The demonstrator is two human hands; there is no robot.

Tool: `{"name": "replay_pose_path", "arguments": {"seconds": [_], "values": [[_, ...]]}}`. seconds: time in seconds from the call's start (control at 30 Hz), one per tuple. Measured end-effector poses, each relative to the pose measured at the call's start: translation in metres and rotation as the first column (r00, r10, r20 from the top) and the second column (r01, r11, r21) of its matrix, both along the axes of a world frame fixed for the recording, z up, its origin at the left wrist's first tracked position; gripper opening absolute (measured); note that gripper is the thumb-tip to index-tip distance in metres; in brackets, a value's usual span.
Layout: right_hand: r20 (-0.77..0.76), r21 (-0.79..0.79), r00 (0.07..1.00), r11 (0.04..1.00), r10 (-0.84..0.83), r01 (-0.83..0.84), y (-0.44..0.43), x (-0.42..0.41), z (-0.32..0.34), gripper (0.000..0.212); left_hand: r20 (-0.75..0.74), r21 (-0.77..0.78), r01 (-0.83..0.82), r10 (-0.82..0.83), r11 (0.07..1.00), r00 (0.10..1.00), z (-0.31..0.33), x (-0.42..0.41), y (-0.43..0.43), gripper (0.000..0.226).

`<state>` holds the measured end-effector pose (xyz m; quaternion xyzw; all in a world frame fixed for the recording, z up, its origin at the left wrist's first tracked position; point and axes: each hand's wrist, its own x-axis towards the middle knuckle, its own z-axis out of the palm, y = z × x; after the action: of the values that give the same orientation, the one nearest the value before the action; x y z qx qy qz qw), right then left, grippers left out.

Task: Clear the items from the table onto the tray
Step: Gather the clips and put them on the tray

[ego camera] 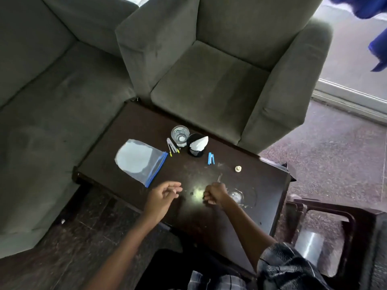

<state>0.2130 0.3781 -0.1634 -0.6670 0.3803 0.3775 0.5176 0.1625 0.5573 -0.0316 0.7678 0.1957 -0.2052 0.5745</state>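
On the dark wooden table [129, 130] lie a zip bag [140, 160] with a white round thing inside, thin metal clips [172, 147] with yellow tips, a glass of water [180, 135], a black cup [196, 146] with white tissue in it, a blue peg [211, 158] and a small cream cap [238, 169]. A clear glass dish [241, 195] sits by the near right edge. My right hand [215, 193] is a fist beside the dish and grips a thin metal utensil [219, 177] that sticks up from it. My left hand [162, 195] hovers loosely curled and holds nothing. No tray is in view.
A grey sofa [52, 101] borders the table on the left and a grey armchair [219, 80] stands behind it. A dark stool [339, 222] stands at the right. Blue cloth [374, 24] hangs at the top right.
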Motion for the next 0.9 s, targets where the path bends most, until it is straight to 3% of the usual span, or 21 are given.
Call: {"name": "replay_pose_path", "arguments": {"seconds": [0.23, 0.37, 0.43, 0.53, 0.73, 0.83, 0.9], "values": [[0.031, -0.106, 0.995, 0.990, 0.092, -0.088, 0.035, 0.082, -0.016, 0.026, -0.071, -0.021, 0.020, -0.022, 1.000, 0.997, -0.020, 0.054, 0.038, 0.029], [-0.015, -0.072, 0.990, 0.987, 0.141, -0.142, 0.076, 0.113, -0.026, 0.032, -0.100, -0.018, 0.003, -0.005, 1.000, 0.995, -0.036, 0.077, 0.066, 0.031], [-0.041, -0.037, 0.995, 0.995, 0.092, -0.093, 0.101, 0.124, -0.034, 0.030, -0.114, -0.025, 0.009, -0.011, 1.000, 0.993, -0.044, 0.086, 0.079, 0.031], [-0.008, -0.043, 0.999, 0.998, 0.050, -0.051, 0.139, 0.136, -0.054, 0.010, -0.125, -0.047, -0.023, 0.017, 0.999, 0.992, -0.061, 0.094, 0.097, 0.031], [0.121, -0.124, 0.964, 0.960, -0.238, 0.253, 0.175, 0.160, -0.109, 0.043, -0.173, -0.064, -0.078, 0.066, 0.995, 0.983, -0.096, 0.092, 0.123, 0.018], [0.157, -0.226, 0.962, 0.940, -0.224, 0.256, 0.175, 0.164, -0.152, 0.027, -0.169, -0.072, -0.085, 0.072, 0.994, 0.983, -0.101, 0.089, 0.130, 0.027], [0.144, -0.228, 0.953, 0.928, -0.266, 0.294, 0.171, 0.162, -0.143, 0.020, -0.168, -0.057, -0.070, 0.060, 0.996, 0.984, -0.102, 0.090, 0.135, 0.023]]}}
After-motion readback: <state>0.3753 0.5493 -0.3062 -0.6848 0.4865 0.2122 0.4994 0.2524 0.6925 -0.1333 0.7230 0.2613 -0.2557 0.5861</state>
